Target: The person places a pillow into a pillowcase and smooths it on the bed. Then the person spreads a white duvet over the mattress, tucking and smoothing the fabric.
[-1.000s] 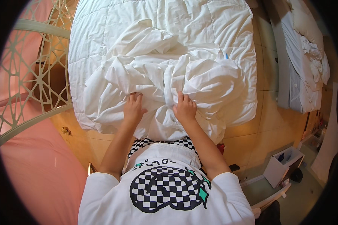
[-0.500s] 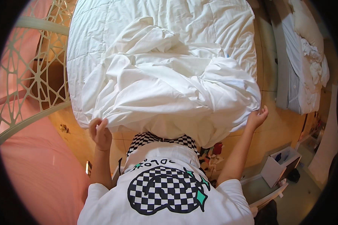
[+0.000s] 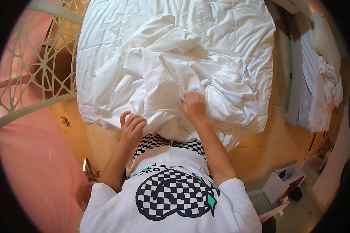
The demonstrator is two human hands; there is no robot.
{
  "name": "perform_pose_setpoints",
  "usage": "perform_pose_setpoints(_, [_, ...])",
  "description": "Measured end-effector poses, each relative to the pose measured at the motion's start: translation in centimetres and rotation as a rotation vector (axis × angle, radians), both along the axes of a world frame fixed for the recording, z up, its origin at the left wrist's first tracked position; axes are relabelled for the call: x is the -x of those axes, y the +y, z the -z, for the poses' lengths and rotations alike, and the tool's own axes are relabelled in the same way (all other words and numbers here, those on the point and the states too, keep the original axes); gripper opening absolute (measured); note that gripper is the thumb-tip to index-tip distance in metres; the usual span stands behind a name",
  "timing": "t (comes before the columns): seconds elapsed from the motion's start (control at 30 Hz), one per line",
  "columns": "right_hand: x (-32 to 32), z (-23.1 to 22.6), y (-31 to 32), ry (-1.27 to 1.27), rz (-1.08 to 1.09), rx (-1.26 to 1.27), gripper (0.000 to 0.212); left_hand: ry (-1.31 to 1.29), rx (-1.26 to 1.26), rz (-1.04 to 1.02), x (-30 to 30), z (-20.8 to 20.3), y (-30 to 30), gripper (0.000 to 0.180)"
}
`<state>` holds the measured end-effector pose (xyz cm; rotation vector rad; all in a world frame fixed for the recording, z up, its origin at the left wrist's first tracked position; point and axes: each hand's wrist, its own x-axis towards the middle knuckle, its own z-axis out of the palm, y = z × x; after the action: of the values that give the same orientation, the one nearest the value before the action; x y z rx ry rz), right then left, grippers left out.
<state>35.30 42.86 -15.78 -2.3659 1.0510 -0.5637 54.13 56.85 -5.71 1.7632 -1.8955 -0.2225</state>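
Note:
A loose white sheet (image 3: 155, 77) lies crumpled in folds over the near part of a bed, on top of a quilted white duvet (image 3: 198, 15). My right hand (image 3: 194, 106), fingers closed, pinches a raised edge of the sheet near the middle. To its left, at the bed's near edge, my left hand (image 3: 132, 125) hovers with bent, parted fingers and nothing visible in them. A bunched part of the sheet with a small blue strip (image 3: 244, 70) lies right of my right hand.
A cream lattice screen (image 3: 46, 70) and pink fabric (image 3: 35, 167) stand at the left. Across a tiled floor on the right is another bed (image 3: 303, 77) with rumpled white bedding. An open white box (image 3: 284, 182) sits at the lower right.
Both hands have come inward from the sheet's outer corners. My right hand now grips an edge near the middle; the sheet's right side has dropped into a bunch.

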Motion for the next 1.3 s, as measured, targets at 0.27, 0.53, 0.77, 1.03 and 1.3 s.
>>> perform_pose_setpoints(0.27, [4.9, -11.6, -7.9, -0.906, 0.758, -0.602, 0.012, -0.062, 0.226, -0.045, -1.2, -6.9, 3.4, 0.014])
perform_pose_setpoints(0.53, [5.2, -18.0, -7.4, -0.231, -0.183, -0.653, 0.045, -0.103, 0.355, -0.101, -1.7, -7.5, 3.1, 0.014])
perform_pose_setpoints(0.77, [5.1, -11.7, -4.7, -0.371, 0.161, -0.846, 0.015, -0.041, 0.599, -0.206, -3.8, -10.1, 2.2, 0.015])
perform_pose_setpoints(1.03, [1.5, -22.4, -7.4, -0.666, 0.236, -0.114, 0.016, -0.118, 0.805, -0.423, -8.6, -11.2, -1.0, 0.016])
perform_pose_setpoints(1.3, [-0.2, -7.0, -11.4, -0.157, 0.216, -0.103, 0.028, -0.026, 0.198, -0.628, -10.2, 0.8, -5.9, 0.029])
